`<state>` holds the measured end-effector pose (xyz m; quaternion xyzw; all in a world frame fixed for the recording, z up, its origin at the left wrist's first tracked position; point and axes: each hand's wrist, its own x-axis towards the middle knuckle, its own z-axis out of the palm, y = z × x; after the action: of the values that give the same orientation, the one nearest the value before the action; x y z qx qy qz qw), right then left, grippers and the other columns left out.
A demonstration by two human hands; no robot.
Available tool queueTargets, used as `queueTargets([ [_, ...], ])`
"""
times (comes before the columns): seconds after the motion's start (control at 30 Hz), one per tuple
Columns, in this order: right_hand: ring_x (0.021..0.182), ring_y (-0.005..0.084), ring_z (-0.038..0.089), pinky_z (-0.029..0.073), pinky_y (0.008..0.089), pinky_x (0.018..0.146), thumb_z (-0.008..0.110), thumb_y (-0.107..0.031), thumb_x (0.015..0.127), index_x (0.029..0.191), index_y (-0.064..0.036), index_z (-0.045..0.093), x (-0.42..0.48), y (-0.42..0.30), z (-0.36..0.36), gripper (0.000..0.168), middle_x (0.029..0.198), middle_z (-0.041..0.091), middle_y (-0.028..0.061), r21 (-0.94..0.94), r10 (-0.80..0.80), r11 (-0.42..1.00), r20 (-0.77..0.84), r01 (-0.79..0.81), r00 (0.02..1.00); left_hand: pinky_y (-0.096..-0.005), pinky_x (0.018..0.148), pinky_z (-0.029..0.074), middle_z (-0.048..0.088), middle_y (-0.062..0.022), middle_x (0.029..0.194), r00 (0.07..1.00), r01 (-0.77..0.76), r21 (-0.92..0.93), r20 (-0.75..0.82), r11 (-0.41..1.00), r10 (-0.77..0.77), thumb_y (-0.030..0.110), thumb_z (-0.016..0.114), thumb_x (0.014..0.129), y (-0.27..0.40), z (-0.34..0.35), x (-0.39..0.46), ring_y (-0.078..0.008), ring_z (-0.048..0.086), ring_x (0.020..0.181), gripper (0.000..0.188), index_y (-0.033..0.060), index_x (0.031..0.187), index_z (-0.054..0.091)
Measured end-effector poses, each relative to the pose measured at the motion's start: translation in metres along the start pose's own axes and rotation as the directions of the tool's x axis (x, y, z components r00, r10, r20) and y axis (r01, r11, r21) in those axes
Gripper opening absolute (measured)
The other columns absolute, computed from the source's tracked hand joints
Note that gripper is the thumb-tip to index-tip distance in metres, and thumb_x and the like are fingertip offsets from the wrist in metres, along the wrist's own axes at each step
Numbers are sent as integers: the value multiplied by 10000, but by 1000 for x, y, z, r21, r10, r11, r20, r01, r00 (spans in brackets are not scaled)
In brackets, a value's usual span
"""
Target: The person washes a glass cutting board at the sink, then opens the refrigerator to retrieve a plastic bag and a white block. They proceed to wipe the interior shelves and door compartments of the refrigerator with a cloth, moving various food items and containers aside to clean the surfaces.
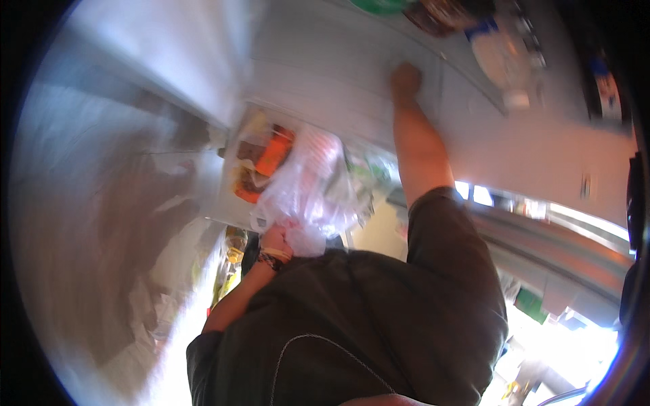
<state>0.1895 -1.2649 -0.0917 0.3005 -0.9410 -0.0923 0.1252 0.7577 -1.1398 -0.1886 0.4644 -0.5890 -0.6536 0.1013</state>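
At the lower middle, my left hand point(277, 241) grips the gathered top of a translucent plastic bag point(310, 203). A pinkish patterned part of the bag's load shows through at its far end. Orange-and-brown food packages point(274, 152) lie beside the bag in a pale drawer or bin point(231, 205). My right arm stretches forward, and my right hand point(406, 81) is at a smooth grey-white panel, apparently the inside of a refrigerator door. That hand is blurred; its fingers and any grip cannot be made out.
A door rack point(477, 78) at the upper right holds a pale bottle with a blue label point(500, 63) and other containers. Green leafy stuff in plastic point(373, 165) lies right of the bag. Crumpled pale bags point(172, 254) are at the left. Yellow-capped bottles point(233, 254) stand below.
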Motion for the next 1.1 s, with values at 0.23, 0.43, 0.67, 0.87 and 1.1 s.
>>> queueTargets([
  [0.23,836,242,617,477,381,724,473,-300,896,912,-63,628,60,2,71,283,916,635,88,58,22,998,-349,-1,937,-416,641,470,588,-155,746,997,-46,202,69,978,32,78,587,702,-22,3,-8,-338,592,734,48,69,748,598],
  [0.43,912,331,584,461,419,802,515,-179,854,937,-36,641,78,-42,94,208,972,630,155,346,-1,926,-396,151,918,-371,691,494,625,-135,767,931,299,-703,66,645,-359,42,514,756,71,6,-4,-297,618,750,148,76,738,657],
  [0.67,880,339,581,466,420,782,522,-143,848,914,-15,639,35,-89,7,185,934,624,172,539,-183,797,-216,274,959,-388,832,513,562,-96,960,864,411,-864,268,290,-427,-70,500,765,94,-7,-4,-260,585,882,353,19,1107,502],
  [0.87,894,333,589,483,395,788,541,-118,822,925,-26,660,-8,-78,-43,183,959,620,173,546,-286,820,126,174,950,-393,841,511,554,-113,1002,875,368,-882,223,294,-429,-78,494,760,83,-2,-3,-268,579,907,398,27,1143,479],
  [1.1,901,325,595,492,400,774,549,-161,833,880,-19,664,1,-83,-32,189,917,615,179,453,-233,877,108,161,967,-405,830,513,561,-112,969,876,384,-883,255,272,-409,-83,475,744,79,-2,-4,-280,584,886,386,24,1115,492],
])
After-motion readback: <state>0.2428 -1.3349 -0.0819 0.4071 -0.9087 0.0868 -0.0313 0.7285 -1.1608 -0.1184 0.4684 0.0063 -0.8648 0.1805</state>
